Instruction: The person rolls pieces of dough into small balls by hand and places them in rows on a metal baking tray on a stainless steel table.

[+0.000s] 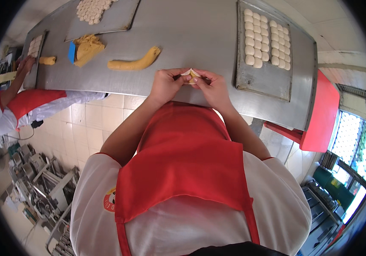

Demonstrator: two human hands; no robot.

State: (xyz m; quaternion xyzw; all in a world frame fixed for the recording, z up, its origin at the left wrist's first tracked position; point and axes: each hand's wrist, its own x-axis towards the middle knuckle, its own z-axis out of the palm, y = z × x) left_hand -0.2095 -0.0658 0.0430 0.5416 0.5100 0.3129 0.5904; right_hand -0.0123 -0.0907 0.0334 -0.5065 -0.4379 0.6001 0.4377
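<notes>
Between my two hands, just over the near edge of the steel table, is a small piece of white dough (191, 71) folded up around yellow filling (193, 77). My left hand (167, 84) pinches its left side with thumb and fingers. On the other side my right hand (213, 86) grips it the same way, thumb against the filling. A curved roll of yellow filling (136, 63) lies on the table left of my hands. Farther left sits a rough mound of the same yellow paste (90, 48), with a blue scraper (71, 52) against it.
On the right, a metal tray (264, 79) bears rows of white dough balls (257, 38). Another tray (125, 19) with dough pieces stands at the far left. A co-worker (18, 100) in a red apron works at the table's left end. A red panel (321, 115) adjoins the right end.
</notes>
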